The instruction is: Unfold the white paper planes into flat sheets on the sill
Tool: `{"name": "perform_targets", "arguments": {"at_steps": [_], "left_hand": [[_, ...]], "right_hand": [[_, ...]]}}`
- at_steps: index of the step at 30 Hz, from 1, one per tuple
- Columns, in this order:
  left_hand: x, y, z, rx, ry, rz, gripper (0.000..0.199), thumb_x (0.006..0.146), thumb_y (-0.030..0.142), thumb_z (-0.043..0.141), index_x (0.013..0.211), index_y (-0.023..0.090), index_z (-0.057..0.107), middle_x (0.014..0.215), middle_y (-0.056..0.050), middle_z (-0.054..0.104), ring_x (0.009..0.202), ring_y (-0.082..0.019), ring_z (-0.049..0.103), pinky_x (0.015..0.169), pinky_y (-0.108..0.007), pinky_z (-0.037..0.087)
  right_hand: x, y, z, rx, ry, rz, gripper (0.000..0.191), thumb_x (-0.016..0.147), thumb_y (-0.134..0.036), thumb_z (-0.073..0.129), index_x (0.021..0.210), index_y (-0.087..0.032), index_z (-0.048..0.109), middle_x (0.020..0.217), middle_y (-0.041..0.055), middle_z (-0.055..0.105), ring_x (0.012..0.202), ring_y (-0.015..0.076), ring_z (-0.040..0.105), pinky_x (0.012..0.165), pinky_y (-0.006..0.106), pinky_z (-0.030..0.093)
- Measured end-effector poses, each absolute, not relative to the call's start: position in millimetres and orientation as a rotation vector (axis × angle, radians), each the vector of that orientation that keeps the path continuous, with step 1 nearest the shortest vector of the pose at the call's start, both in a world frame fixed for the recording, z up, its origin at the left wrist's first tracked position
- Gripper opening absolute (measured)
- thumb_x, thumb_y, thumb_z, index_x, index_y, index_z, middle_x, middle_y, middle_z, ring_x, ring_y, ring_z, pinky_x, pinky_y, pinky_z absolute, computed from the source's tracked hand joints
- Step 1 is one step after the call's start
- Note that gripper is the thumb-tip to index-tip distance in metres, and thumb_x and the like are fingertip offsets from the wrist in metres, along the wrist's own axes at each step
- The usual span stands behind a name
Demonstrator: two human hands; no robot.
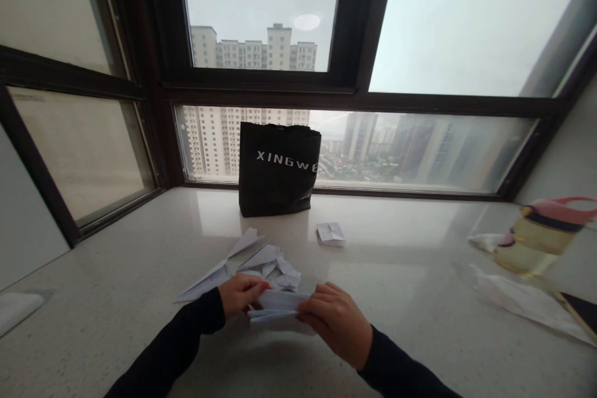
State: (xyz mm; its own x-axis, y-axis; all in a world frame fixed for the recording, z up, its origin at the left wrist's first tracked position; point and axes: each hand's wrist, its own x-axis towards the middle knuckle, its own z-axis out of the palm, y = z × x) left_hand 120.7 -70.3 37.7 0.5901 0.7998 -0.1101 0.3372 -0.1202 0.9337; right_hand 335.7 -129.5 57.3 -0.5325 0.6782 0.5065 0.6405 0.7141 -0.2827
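Between my two hands is a partly folded piece of white paper [280, 301], held just above the pale speckled counter [396, 336]. My left hand [240, 293] pinches its left end, thumb on top. At the other end, my right hand [336, 318] is closed on the paper with its fingers curled over. The fold stands a little apart in layers along the near edge. Right behind the hands lies a pile of folded white paper pieces [261, 258], one of them long and pointed like a paper plane. A small square folded paper [331, 234] sits farther back.
A black bag [280, 171] with white lettering stands against the window. To the right are a yellowish bottle with a pink lid [541, 236], crumpled white tissue [517, 295] and a dark flat object [583, 311] at the edge. A white item [18, 311] lies at far left.
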Motion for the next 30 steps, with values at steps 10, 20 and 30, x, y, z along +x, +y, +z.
{"name": "perform_targets", "arguments": {"at_steps": [10, 20, 30], "left_hand": [[126, -78, 43, 2.020, 1.033, 0.453, 0.045, 0.059, 0.051, 0.056, 0.085, 0.014, 0.060, 0.067, 0.000, 0.059, 0.058, -0.012, 0.051, 0.049, -0.017, 0.038], [130, -85, 49, 2.278, 0.931, 0.510, 0.026, 0.072, 0.035, 0.049, 0.085, 0.017, 0.061, 0.078, -0.002, 0.065, 0.071, -0.015, 0.057, 0.065, -0.020, 0.042], [155, -98, 44, 2.966, 1.197, 0.312, 0.022, 0.078, 0.035, 0.040, 0.089, 0.021, 0.051, 0.073, -0.003, 0.060, 0.065, -0.018, 0.057, 0.054, -0.025, 0.042]], "right_hand": [[338, -122, 39, -1.121, -2.335, -0.005, 0.013, 0.078, -0.026, 0.049, 0.075, -0.022, 0.061, 0.062, 0.0000, 0.061, 0.059, 0.0140, 0.051, 0.056, 0.025, 0.032], [341, -121, 47, -1.182, -2.247, -0.014, 0.032, 0.072, -0.034, 0.055, 0.101, -0.019, 0.052, 0.092, 0.0069, 0.057, 0.080, 0.0206, 0.048, 0.069, 0.031, 0.036], [336, -120, 37, -1.138, -2.372, -0.239, 0.019, 0.081, -0.028, 0.043, 0.067, -0.018, 0.052, 0.061, 0.0015, 0.055, 0.059, 0.0149, 0.048, 0.055, 0.026, 0.031]]}}
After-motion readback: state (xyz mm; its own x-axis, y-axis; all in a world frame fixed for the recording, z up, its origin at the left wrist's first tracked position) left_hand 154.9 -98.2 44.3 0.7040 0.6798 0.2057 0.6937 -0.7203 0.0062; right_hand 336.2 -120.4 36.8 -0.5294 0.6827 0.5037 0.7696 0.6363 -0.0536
